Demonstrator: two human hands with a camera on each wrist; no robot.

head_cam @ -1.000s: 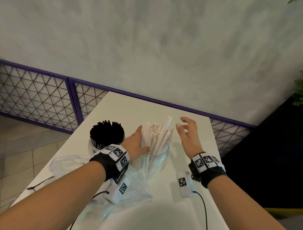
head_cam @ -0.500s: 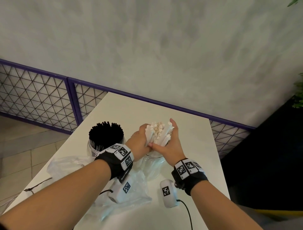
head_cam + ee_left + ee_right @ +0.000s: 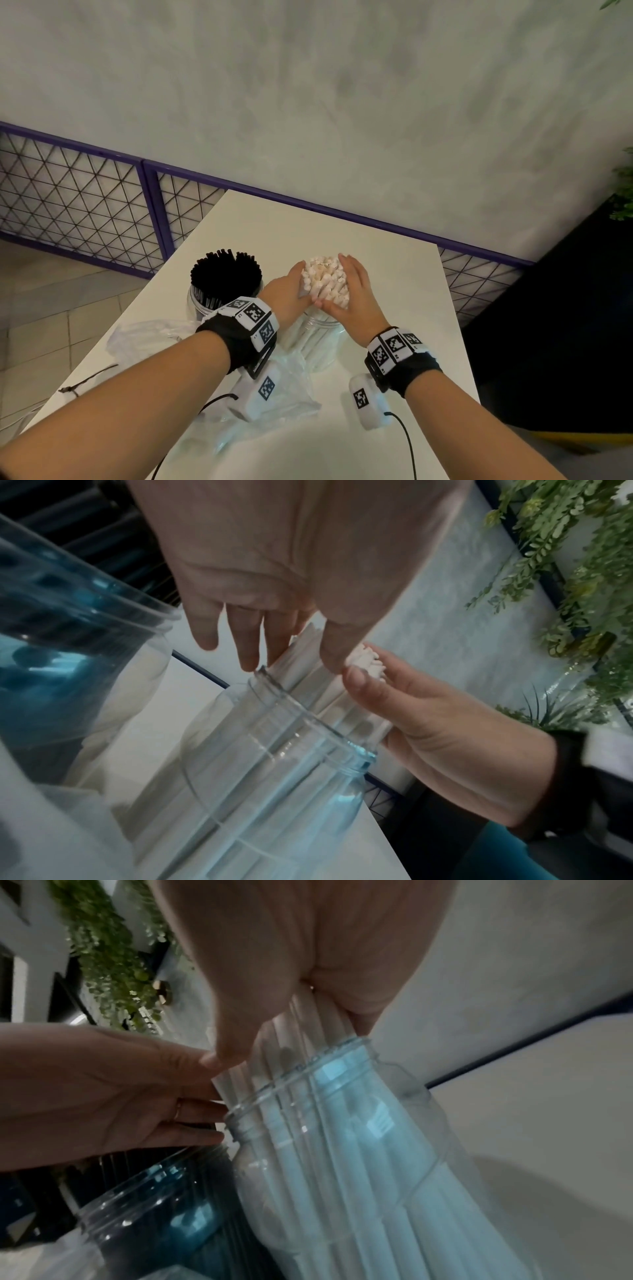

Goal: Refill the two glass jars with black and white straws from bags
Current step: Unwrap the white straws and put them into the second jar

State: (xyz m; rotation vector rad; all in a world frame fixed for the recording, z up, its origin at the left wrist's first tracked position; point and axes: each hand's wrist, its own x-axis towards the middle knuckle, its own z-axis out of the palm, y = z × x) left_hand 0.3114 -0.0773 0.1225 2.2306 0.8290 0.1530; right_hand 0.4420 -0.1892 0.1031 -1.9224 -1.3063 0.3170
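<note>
Hands, left (image 3: 286, 294) and right (image 3: 356, 298), are cupping white straws (image 3: 323, 282) mid-frame in their jar (image 3: 317, 346), tidying up; next I'd guess letting go gently.

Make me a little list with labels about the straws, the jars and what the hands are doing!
white straws: bunched upright in the right-hand glass jar
black straws: standing in the left-hand glass jar
left hand: cupped against the white bundle's left side
right hand: cupped against its right side, thumb touching the left thumb
plastic bags: crumpled on the white table near the jars
task state: both jars hold straws
</note>
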